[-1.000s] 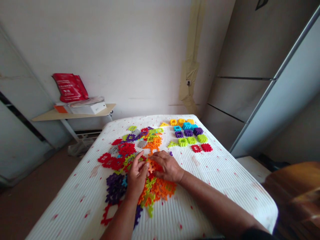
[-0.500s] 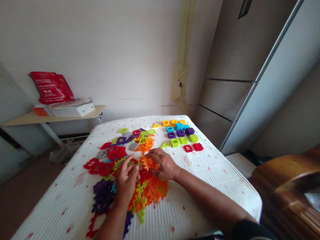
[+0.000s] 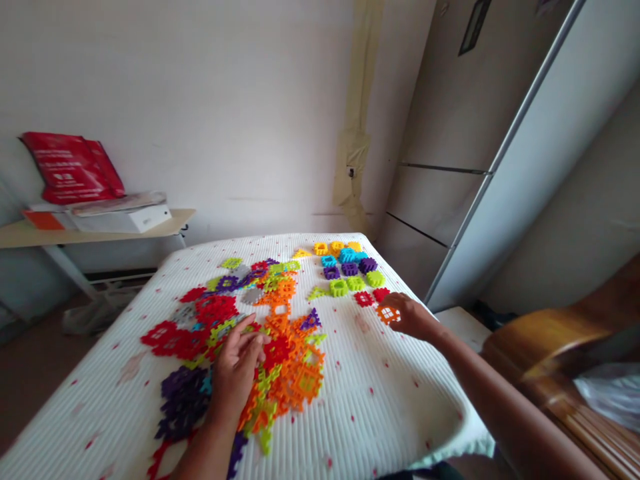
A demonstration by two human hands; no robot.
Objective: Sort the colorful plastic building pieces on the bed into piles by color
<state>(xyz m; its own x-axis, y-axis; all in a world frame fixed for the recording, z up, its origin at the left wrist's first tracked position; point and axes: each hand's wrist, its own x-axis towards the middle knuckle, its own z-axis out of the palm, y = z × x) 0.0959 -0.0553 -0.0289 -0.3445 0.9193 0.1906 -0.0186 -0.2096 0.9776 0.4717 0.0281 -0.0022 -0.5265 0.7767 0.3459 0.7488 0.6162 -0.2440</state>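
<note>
My right hand (image 3: 411,316) is closed on an orange window-patterned square (image 3: 388,314) at the right side of the table, just below two red pieces (image 3: 365,299). Over the mixed pile, my left hand (image 3: 239,357) hovers with its fingers apart and nothing in them. Around it lie orange pieces (image 3: 300,373), red pieces (image 3: 175,340) and a dark purple heap (image 3: 184,403). Sorted pieces stand in rows by colour at the back right: yellow (image 3: 321,249), blue (image 3: 329,261), purple (image 3: 331,273) and green (image 3: 339,288).
A white quilted cloth (image 3: 370,400) covers the table. At the left, a side table (image 3: 183,220) holds a white box (image 3: 145,217) and a red bag (image 3: 70,167). A refrigerator (image 3: 440,193) stands at the right, with a wooden chair (image 3: 540,347) nearer.
My right hand has moved from the pile to the right, carrying an orange square. A purple triangle now shows beside the pile. The view has shifted slightly right.
</note>
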